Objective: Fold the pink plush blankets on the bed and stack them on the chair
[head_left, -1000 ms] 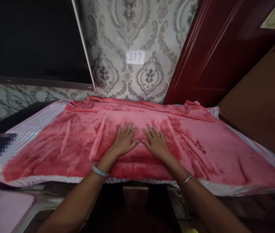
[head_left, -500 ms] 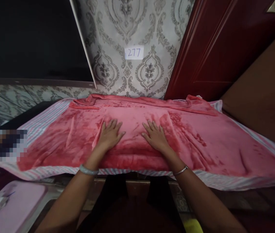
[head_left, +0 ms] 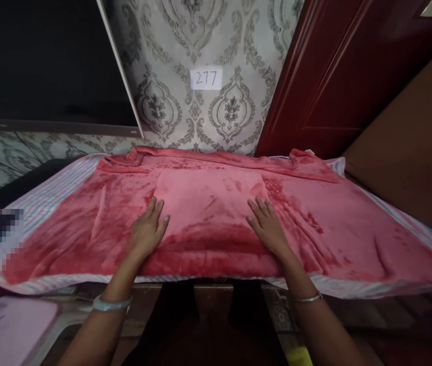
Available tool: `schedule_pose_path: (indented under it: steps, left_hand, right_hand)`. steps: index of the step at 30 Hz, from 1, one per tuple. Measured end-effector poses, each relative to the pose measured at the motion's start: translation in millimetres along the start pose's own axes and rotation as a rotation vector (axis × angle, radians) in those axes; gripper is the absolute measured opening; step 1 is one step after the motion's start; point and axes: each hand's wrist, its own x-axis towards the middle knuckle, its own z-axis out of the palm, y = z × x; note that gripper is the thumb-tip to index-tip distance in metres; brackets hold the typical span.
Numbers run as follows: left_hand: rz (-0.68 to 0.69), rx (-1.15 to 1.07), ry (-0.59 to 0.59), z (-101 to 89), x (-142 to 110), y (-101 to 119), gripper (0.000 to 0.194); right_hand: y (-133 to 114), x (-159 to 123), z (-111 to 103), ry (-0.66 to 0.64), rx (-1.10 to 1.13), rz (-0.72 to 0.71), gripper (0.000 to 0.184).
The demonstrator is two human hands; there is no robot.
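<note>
A plush pinkish-red blanket (head_left: 208,203) lies spread over a striped cloth (head_left: 53,190), with a rolled or bunched strip along its far edge. Its middle carries a smooth, lighter rectangular patch, darker and thicker toward the near edge. My left hand (head_left: 148,227) rests on the left border of that patch, fingers extended. On the right border lies my right hand (head_left: 268,223), palm down with its fingers stretched out. Neither hand grasps anything. Creases run through the blanket outside both hands.
A large dark screen (head_left: 48,61) stands at the back left. Behind are patterned wallpaper with a paper label (head_left: 206,78) reading 277 and a dark red door (head_left: 326,71). Brown cardboard (head_left: 410,137) borders the right. A pink stool-like seat (head_left: 21,325) is at lower left.
Both hands have slid apart and slightly toward me, from the middle of the blanket to the sides of the lighter patch. The patch between them looks smoother.
</note>
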Motion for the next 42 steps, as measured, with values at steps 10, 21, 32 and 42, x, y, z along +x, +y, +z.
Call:
schedule_pose_path:
  steps: [10,21,32,42]
  left_hand:
    - [-0.028,-0.034,-0.01,-9.8,1,7,0.061]
    - [0.519,0.036,-0.018,-7.6,-40,79,0.054]
    - [0.487,-0.007,-0.008,27.9,-41,66,0.057]
    - [0.55,-0.042,0.038,7.5,-54,113,0.063]
  right_hand:
    - [-2,0,-9,0.087,0.073,0.016,0.052]
    - [-73,-31,-27,-0.098,0.054,-0.3,0.06]
    - [-66,-36,-7,-0.032,0.066,-0.277,0.057]
    - [-66,-30,-28,-0.064,0.301,-0.277,0.045]
